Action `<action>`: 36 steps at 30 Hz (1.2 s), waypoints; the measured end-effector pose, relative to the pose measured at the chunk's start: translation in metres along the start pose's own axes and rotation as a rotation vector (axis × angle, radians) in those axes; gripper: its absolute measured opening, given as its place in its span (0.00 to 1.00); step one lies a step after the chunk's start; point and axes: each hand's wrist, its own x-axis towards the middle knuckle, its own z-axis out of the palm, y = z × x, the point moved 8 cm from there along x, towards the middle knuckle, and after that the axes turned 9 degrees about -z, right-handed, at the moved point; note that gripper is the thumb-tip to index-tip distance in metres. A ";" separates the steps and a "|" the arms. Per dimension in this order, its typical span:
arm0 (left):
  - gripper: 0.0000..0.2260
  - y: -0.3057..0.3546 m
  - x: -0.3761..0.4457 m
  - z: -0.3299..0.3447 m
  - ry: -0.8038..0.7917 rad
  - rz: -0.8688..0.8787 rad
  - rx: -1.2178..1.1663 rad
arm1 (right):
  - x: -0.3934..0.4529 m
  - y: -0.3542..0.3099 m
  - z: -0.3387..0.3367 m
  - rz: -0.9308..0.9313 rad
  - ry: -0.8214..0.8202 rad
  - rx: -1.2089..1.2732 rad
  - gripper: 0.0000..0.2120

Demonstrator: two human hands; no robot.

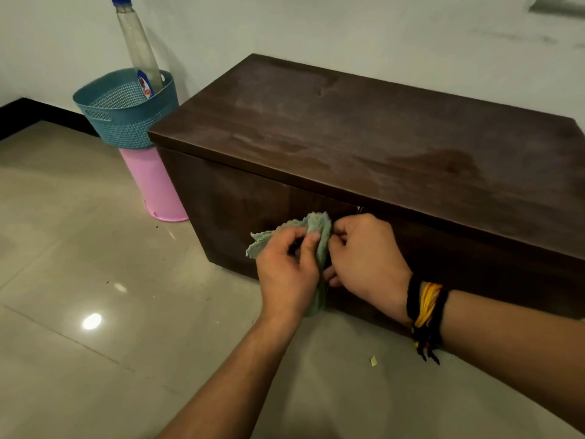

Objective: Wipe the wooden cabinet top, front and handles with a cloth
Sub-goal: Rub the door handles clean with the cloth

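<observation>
Hands, left (286, 274) and right (368, 258), pinch bunched cloth (316, 226) before cabinet (348, 128) front.

Black, yellow, red wrist threads (425, 315)

Both arms are reaching forward, hands meeting at centre. Left hand (286, 274) is showing its back to the camera, fingers curling, thumb and forefinger pinching the cloth (316, 231). Right hand (367, 258) is coming in from the right, knuckles up, fingers curling in and gripping the same cloth. Right wrist is wearing thread bands (425, 315). Forearms are bare.
</observation>
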 end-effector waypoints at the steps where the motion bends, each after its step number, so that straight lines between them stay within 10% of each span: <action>1: 0.03 -0.006 -0.004 0.000 -0.001 -0.004 0.011 | -0.001 0.000 0.001 0.011 -0.007 0.012 0.12; 36: 0.13 -0.034 -0.006 0.015 0.043 0.118 0.097 | -0.006 0.004 0.002 0.003 0.021 0.119 0.13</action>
